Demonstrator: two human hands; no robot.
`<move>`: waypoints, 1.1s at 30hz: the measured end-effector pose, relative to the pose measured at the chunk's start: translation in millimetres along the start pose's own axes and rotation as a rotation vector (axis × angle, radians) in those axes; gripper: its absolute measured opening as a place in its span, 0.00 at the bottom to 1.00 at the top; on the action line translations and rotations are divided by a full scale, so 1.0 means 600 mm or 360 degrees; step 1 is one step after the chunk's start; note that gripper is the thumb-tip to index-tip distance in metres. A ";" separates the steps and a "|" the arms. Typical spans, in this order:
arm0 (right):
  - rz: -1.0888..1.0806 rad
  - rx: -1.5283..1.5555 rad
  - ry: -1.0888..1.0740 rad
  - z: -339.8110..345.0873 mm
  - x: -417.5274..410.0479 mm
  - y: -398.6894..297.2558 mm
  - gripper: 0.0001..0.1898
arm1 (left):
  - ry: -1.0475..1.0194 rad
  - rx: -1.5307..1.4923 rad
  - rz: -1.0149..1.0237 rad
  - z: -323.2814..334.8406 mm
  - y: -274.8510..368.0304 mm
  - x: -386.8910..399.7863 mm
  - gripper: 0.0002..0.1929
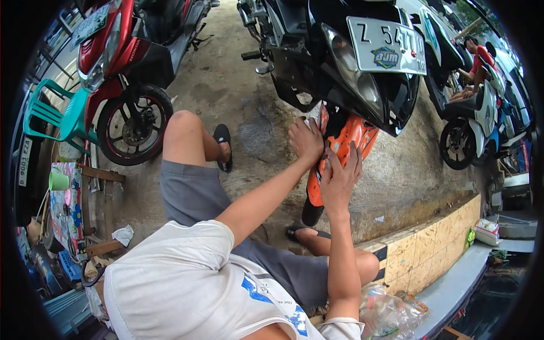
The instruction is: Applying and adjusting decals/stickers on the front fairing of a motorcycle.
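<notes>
An orange front fender (340, 138) with black marks covers the front wheel of a black motorcycle (293, 70) before me. My left hand (306, 139) is at the fender's left side, near the fork, with its fingers curled. Something whitish shows by those fingertips, but I cannot tell what it is or whether it is gripped. My right hand (341, 176) lies on top of the fender, fingers spread and fairly straight, with nothing visible in it. Below the fender, the lower part of the black tyre (312, 213) shows between my feet.
A red motor scooter (127, 80) and a green plastic chair (63, 112) stand at left. A white scooter (484, 114) is at right, with a person in red (480, 63) beyond. A tiled ledge (425, 242) and clear plastic bags (389, 310) are near my right leg.
</notes>
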State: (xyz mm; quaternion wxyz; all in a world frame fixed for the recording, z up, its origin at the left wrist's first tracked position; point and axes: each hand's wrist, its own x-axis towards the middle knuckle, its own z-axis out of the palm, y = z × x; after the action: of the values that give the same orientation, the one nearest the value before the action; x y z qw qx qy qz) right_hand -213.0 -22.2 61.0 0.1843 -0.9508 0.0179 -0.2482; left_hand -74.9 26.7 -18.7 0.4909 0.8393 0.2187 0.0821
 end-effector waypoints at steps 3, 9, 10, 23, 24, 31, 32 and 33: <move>0.0035 0.0038 0.0034 -0.017 0.000 0.000 0.16 | 0.0045 -0.0029 0.0128 0.008 -0.003 -0.006 0.21; 0.0119 0.0108 0.0098 -0.045 -0.009 0.009 0.16 | 0.0059 0.0061 0.0143 -0.010 -0.026 -0.028 0.19; 0.0128 0.0114 0.0100 -0.049 -0.015 0.010 0.16 | 0.0075 0.0043 0.0194 -0.011 -0.022 -0.022 0.19; 0.0277 0.0256 0.0171 -0.094 -0.022 0.029 0.16 | 0.0066 0.0128 0.0569 0.015 -0.029 0.033 0.22; 0.0282 0.0251 0.0202 -0.099 -0.024 0.033 0.15 | -0.0040 0.0102 0.0523 0.006 -0.030 0.024 0.22; 0.0310 0.0180 0.0292 -0.116 -0.029 0.051 0.15 | -0.0028 0.0025 0.0623 0.032 -0.004 0.061 0.23; 0.0311 0.0186 0.0263 -0.116 -0.031 0.051 0.15 | 0.0051 0.0076 0.0652 0.044 0.008 0.080 0.22; 0.0315 0.0189 0.0280 -0.116 -0.033 0.054 0.15 | 0.0050 0.0093 0.0706 0.053 0.018 0.090 0.22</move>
State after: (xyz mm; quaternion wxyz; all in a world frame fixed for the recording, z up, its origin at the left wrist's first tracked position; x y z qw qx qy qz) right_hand -262.0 -73.9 96.6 0.2616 -0.9064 0.1129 -0.3118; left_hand -12.7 21.3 -29.8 0.4328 0.8794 0.0386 0.1946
